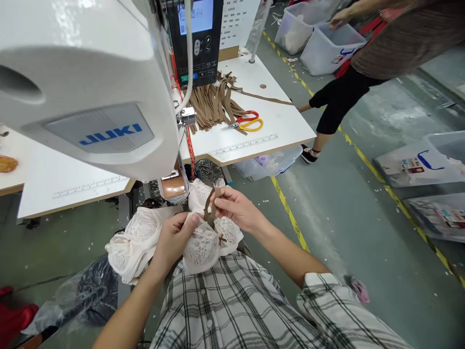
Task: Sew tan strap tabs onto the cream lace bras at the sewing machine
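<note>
My left hand (177, 238) pinches the upper edge of a white lace bra (202, 248) that lies over my lap, with a small brown bow between its cups. In my right hand (234, 206) a brown strap (209, 206) is gripped between thumb and fingers, looping down toward the bra's edge. Whether the strap is joined to the bra there, I cannot tell. More white lace bras (136, 240) are stacked left of my left hand. Just beyond my hands is the rounded arm end (173, 188) of the sewing machine (90, 97).
On the white table (254, 144) lie a bundle of brown straps (209, 106) and red-and-yellow scissors (249, 121). A control panel (198, 53) stands behind them. Clear plastic bins (329, 51) stand on the floor, and another person (385, 58) is at the right.
</note>
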Demonstrator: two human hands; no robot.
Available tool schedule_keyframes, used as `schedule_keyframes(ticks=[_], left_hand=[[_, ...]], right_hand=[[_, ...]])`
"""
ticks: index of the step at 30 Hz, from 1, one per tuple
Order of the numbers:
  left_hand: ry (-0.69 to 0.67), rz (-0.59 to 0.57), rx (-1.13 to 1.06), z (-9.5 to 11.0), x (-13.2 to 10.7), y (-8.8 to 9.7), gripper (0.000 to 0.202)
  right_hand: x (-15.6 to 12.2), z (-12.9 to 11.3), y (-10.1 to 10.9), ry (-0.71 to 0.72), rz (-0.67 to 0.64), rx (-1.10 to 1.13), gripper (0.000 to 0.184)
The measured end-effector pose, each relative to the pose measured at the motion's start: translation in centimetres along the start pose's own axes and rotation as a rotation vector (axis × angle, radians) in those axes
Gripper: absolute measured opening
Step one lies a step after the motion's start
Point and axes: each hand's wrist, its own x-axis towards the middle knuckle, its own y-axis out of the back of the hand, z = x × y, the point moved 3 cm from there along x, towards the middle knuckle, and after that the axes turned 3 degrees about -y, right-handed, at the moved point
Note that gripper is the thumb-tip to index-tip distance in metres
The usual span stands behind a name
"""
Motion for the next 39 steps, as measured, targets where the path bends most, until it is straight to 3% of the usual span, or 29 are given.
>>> schedule_keyframes(ticks=[5, 11, 15, 19, 23, 26, 28, 33, 39], left_hand=[[-0.052, 0.008, 0.033, 0.4, 0.1, -0.4, 0.043], [-0.076, 0.048, 0.175, 1.6, -0.1, -0.7, 0.044], [-0.088, 0.074, 0.236, 2.2, -0.4, -0.4, 0.041], [-0.261, 0.028, 0.329, 2.4, -0.9, 0.3, 0.029], [-0.495, 0.254, 0.549, 2.6, -1.0, 1.9, 0.031], [-0.613, 0.308, 0.710, 3.3, -0.5, 2.8, 0.034], [-0.568, 0.300, 0.689, 3.8, -0.1, 3.5, 0.033], [-0.323, 0.231, 0.371, 4.7, 0.6, 4.8, 0.035], [-0.221, 0.186, 0.273, 4.8, 0.4, 5.4, 0.033]], right_hand=[[0.1, -0.6, -1.1, 0.043, -0.099, -0.071, 0.019], [0.0, -1.3, -3.0, -0.019, -0.265, -0.242, 0.017], [-0.3, -2.1, -3.7, 0.056, -0.151, -0.421, 0.018], [0.0, -3.1, -4.0, 0.094, -0.090, -0.367, 0.017], [2.2, -4.4, -4.5, 0.115, -0.081, -0.229, 0.018], [4.6, -5.2, -4.7, 0.120, -0.086, -0.221, 0.023], [6.1, -5.5, -4.5, 0.147, -0.053, -0.280, 0.025], [8.4, -6.1, -3.7, 0.306, 0.062, -0.598, 0.021], [9.8, -7.2, -4.9, 0.540, 0.079, -0.821, 0.012]])
